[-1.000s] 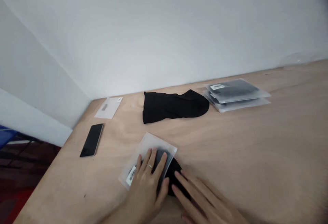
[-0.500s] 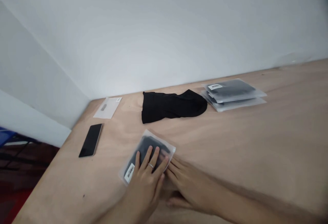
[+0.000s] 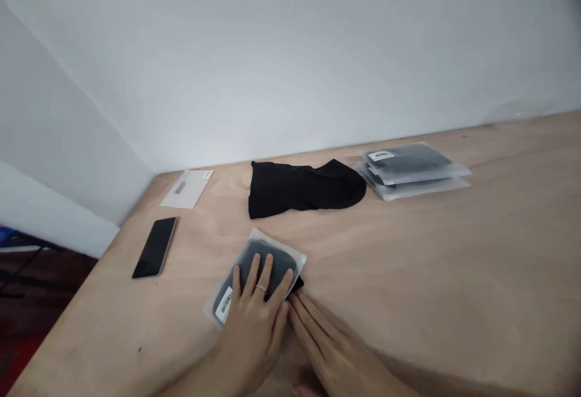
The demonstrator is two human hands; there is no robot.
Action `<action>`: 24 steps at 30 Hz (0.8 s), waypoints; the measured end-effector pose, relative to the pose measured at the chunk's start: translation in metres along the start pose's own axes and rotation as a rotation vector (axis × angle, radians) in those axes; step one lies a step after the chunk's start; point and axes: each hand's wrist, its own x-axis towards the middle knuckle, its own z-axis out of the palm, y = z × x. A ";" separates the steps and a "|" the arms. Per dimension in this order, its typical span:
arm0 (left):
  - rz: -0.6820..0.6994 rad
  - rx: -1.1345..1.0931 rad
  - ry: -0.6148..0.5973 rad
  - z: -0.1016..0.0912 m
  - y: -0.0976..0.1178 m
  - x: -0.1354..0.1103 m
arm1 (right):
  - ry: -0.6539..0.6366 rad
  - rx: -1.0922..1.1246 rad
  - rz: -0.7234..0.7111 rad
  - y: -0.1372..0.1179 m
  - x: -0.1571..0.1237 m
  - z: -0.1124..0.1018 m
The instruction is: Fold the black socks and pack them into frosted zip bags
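Note:
My left hand [image 3: 252, 315] lies spread over a frosted plastic bag [image 3: 254, 236], pressing it to the table. Dark folded fabric [image 3: 245, 255] shows through the bag, and a barcode label [image 3: 224, 305] sits near its left corner. My right hand [image 3: 327, 339] is at the bag's right edge, its fingers stretched out side by side and its thumb low, apart from them. Just past these fingertips, a small piece of black fabric [image 3: 298, 285] pokes out of the bag's edge. Beyond the bag, a long black sock-shaped piece of fabric [image 3: 304, 188] lies flat.
Several frosted bags with dark contents [image 3: 413, 164] are stacked at the back right. A flat white packet [image 3: 188, 190] and a black phone [image 3: 155, 247] lie on the left of the wooden table [image 3: 431, 282]. A white wall [image 3: 295, 52] rises behind it.
My right hand has drawn back from the bag's right edge, toward me. Black fabric now peeks out there. My left hand stays on the bag; the view has shifted slightly.

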 end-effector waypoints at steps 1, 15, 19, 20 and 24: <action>0.003 -0.001 -0.002 0.000 0.000 0.000 | -0.014 0.025 0.013 0.001 0.004 0.002; 0.041 -0.059 -0.052 -0.011 -0.015 0.011 | -0.115 0.359 0.032 0.037 0.042 -0.028; 0.073 -0.072 -0.099 -0.009 -0.036 0.024 | 0.117 0.386 0.149 0.045 0.026 -0.034; 0.078 -0.068 -0.115 -0.006 -0.039 0.026 | 0.160 0.402 0.232 0.049 0.026 -0.034; 0.066 -0.032 -0.081 0.004 -0.039 0.028 | 0.171 0.419 0.526 0.070 0.041 -0.027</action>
